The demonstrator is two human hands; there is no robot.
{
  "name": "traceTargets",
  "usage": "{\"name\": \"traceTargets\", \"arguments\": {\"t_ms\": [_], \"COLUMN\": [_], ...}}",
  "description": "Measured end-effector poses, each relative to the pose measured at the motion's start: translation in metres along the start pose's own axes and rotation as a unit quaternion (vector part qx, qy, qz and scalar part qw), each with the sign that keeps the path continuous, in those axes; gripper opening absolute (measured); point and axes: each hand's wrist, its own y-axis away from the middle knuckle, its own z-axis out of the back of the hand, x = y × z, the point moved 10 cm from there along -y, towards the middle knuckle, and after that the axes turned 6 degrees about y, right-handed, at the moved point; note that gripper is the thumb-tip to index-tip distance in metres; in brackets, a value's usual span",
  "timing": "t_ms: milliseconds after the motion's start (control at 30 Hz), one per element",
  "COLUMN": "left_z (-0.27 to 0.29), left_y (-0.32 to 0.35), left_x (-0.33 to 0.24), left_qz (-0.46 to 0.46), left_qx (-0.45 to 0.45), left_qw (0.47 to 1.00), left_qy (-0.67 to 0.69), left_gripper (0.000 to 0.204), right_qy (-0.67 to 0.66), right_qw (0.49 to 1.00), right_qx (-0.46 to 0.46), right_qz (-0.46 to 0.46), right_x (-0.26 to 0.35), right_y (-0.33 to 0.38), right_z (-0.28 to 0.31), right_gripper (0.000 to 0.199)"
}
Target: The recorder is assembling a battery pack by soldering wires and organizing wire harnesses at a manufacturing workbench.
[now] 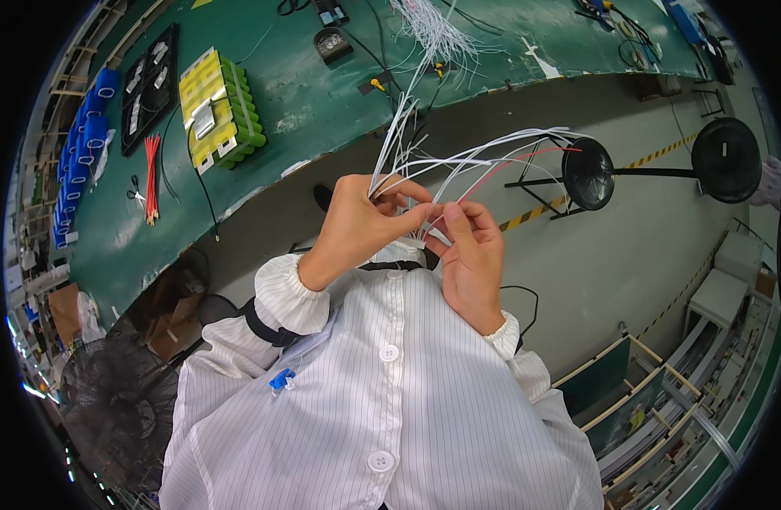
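In front of my chest, a bundle of thin white wires (501,138) fans out to the right, with more strands rising toward the bench. One red wire (518,159) runs among them down to my fingers. My left hand (360,221) is closed round part of the white wires, thumb and forefinger pinched together. My right hand (474,255) is closed too, its thumb and forefinger pinching the red wire beside the left fingertips. Just below the fingers, the wires meet at a small white connector (414,243), partly hidden by the hands.
On the green bench (305,119) lie a yellow-green battery pack (220,110), red wires (151,183), scissors (135,193), a black tray (148,89) and a heap of white wires (441,38). Black round stools (587,174) stand right. A fan (118,408) is at lower left.
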Motion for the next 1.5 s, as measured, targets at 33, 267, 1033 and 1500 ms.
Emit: {"name": "traceTargets", "arguments": {"t_ms": [33,267,1033,1500], "left_z": [0.000,0.001,0.004,-0.002], "left_y": [-0.001,-0.001,-0.003,0.003], "left_x": [-0.002,-0.011,0.002,0.008], "left_qz": [-0.006,-0.014,-0.021,0.019], "left_qx": [-0.005,-0.029,-0.047,0.021], "left_qw": [1.000,0.999,0.998,0.988], "left_qy": [-0.012,0.014,-0.022,0.149], "left_gripper": [0.015,0.014,0.013,0.014], "right_qy": [-0.001,0.005,0.058,-0.035], "right_qw": [1.000,1.000,0.998,0.999], "right_qx": [-0.001,0.000,-0.007,0.012], "right_qz": [0.001,0.003,0.012,-0.025], "right_x": [0.001,0.002,0.000,-0.006], "right_y": [0.000,0.000,-0.003,-0.007], "right_z": [0.000,-0.004,-0.002,-0.004], "right_gripper": [0.012,0.014,0.014,0.011]}}
